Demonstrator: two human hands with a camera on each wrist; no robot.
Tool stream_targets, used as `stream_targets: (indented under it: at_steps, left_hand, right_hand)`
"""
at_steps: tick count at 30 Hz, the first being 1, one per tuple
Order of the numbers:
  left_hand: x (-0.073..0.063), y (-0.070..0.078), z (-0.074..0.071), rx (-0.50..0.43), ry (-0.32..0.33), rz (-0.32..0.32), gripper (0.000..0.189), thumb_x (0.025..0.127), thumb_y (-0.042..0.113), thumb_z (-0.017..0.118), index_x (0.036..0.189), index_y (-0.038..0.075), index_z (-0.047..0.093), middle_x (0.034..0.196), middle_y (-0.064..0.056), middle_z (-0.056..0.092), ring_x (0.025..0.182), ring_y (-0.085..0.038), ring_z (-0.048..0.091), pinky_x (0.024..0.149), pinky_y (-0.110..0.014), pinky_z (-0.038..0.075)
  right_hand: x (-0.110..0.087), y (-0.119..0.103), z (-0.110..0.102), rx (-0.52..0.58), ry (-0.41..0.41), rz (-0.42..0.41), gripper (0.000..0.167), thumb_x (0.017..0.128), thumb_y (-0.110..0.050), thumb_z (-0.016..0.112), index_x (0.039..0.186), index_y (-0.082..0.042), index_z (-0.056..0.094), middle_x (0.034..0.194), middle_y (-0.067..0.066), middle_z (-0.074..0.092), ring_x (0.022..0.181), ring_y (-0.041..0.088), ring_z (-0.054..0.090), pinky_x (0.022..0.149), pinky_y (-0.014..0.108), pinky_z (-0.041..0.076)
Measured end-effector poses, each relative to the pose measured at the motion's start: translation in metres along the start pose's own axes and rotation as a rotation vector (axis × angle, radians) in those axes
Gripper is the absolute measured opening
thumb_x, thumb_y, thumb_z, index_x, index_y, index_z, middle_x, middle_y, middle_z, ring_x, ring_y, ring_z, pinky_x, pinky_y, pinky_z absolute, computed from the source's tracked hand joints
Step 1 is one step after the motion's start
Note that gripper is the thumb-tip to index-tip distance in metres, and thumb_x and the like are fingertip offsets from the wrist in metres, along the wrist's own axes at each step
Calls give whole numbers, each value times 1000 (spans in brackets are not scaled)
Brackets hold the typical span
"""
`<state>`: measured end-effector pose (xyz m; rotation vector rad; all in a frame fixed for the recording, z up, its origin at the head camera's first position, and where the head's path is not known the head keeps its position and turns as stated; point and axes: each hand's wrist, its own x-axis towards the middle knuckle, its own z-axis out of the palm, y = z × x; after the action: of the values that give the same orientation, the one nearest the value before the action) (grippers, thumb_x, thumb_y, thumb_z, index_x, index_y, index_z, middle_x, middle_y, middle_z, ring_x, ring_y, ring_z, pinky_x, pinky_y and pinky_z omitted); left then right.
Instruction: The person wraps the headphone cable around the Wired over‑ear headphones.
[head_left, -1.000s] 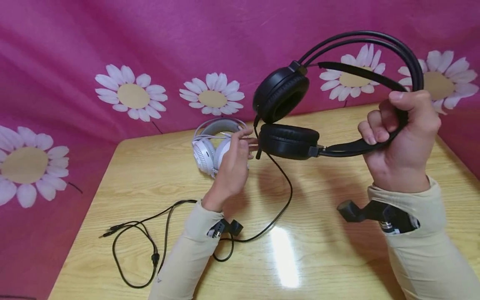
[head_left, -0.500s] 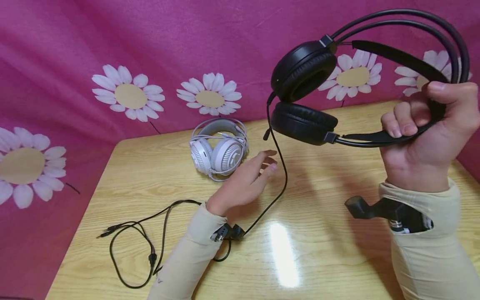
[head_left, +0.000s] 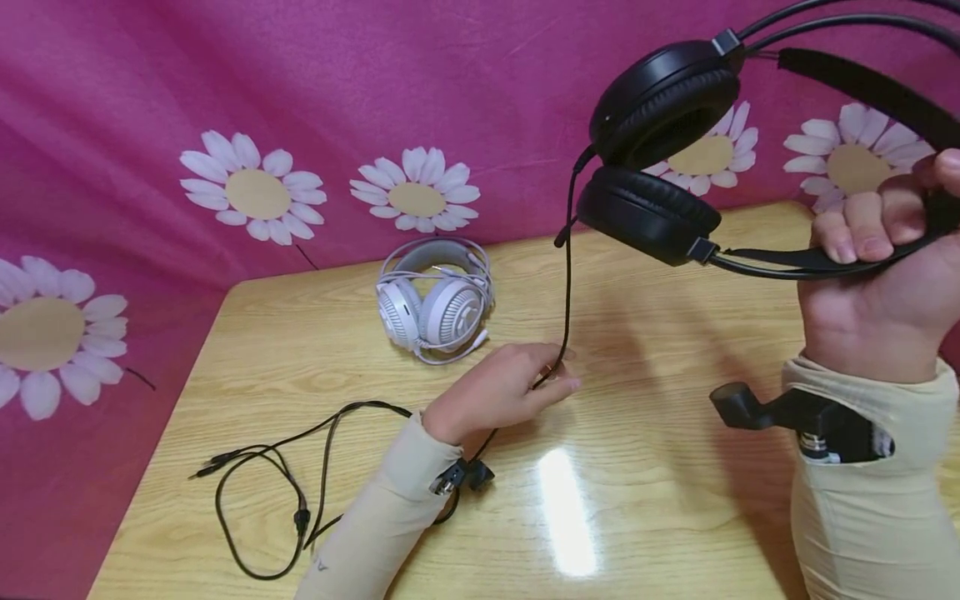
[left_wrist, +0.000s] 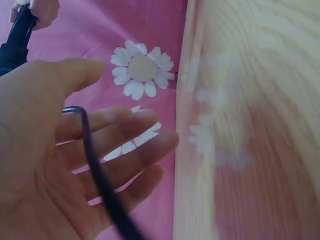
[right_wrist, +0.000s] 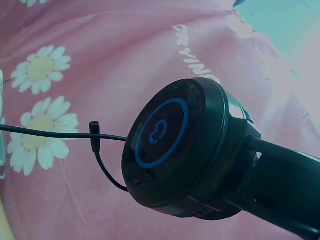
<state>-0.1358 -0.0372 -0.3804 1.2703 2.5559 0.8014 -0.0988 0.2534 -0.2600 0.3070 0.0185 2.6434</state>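
Note:
My right hand point(head_left: 877, 287) grips the headband of a black headset point(head_left: 648, 218), held up above the table at the right of the head view. Its two ear cups face left, and a short microphone point(head_left: 562, 237) sticks out beside the lower one. In the right wrist view, an ear cup point(right_wrist: 170, 135) shows a blue ring and logo. The headset's black cable point(head_left: 567, 292) runs down to my left hand point(head_left: 502, 387), low over the table's middle. Seen from the left wrist, the cable point(left_wrist: 102, 185) crosses the palm while the fingers point(left_wrist: 135, 155) stay loosely extended and spread.
A white headset point(head_left: 435, 304) with a coiled cord sits at the table's back. The rest of the black cable point(head_left: 225, 517) lies looped at the left, its plugs point(head_left: 213, 462) pointing left. A pink cloth point(head_left: 525, 100) with daisies hangs behind the wooden table point(head_left: 645, 500).
My right hand has moved right with the black headset, whose headband now partly leaves the view. My left hand has come away from beside the white headset and down toward me, to the cable.

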Motion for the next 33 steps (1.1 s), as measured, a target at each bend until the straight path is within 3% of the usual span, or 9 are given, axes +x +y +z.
stream_targets:
  at_steps: [4,8,10,13,18,20,23,27,33]
  left_hand:
    - [-1,1,1,-11,23,-26,39,106,37,58,131,6,61,96,5,75,80,0,65,76,-17,52]
    - [-3,2,-1,-5,30,-77,45,108,38,53,138,5,56,95,4,76,74,-1,66,75,-21,54]
    - [-3,3,-2,36,41,-86,45,110,37,48,141,5,55,97,1,76,79,-5,69,80,-25,57]
    - [-2,4,-2,114,97,-85,42,113,33,39,142,7,55,99,-2,76,88,-11,71,87,-33,58]
    - [-2,6,-3,177,210,-58,34,113,25,39,136,11,59,96,-3,75,80,-14,68,81,-38,59]
    - [-3,6,-4,182,239,-39,32,113,24,40,135,13,61,103,-3,77,82,-12,69,81,-36,59]
    - [-4,7,-5,190,279,-8,30,112,24,42,132,15,63,113,0,77,87,-8,70,83,-34,60]
    - [-5,9,-6,207,330,11,28,112,24,44,129,17,65,104,4,76,79,-5,64,78,-30,58]
    - [-5,10,-6,237,352,6,28,111,24,46,129,16,66,88,7,72,68,-4,58,67,-26,54]
  right_hand:
    - [1,-5,-1,42,-40,-52,50,110,-23,28,69,3,37,47,9,31,33,17,26,37,27,23]
    - [4,-10,0,93,3,-88,55,109,-22,30,59,0,29,44,10,28,35,17,24,38,26,19]
    - [5,-12,0,101,23,-112,55,109,-21,30,59,0,28,44,10,27,35,17,23,38,26,19]
    - [7,-13,0,93,25,-135,52,109,-18,31,59,-1,27,43,10,26,35,16,22,37,26,19]
    - [8,-14,-3,79,17,-159,50,107,-15,32,59,-1,27,43,8,26,35,15,22,37,25,19]
    - [8,-13,-3,65,13,-166,50,107,-15,33,59,-1,27,43,9,27,34,16,23,37,25,19]
    - [7,-12,-4,77,8,-133,51,107,-16,33,58,-1,28,43,9,27,34,17,24,37,25,20]
    - [5,-11,-1,120,36,-40,53,106,-20,35,57,-1,28,42,9,27,33,17,23,37,26,19]
    - [0,-6,-2,119,-11,19,57,109,-24,31,58,0,31,43,10,30,34,19,25,40,27,20]
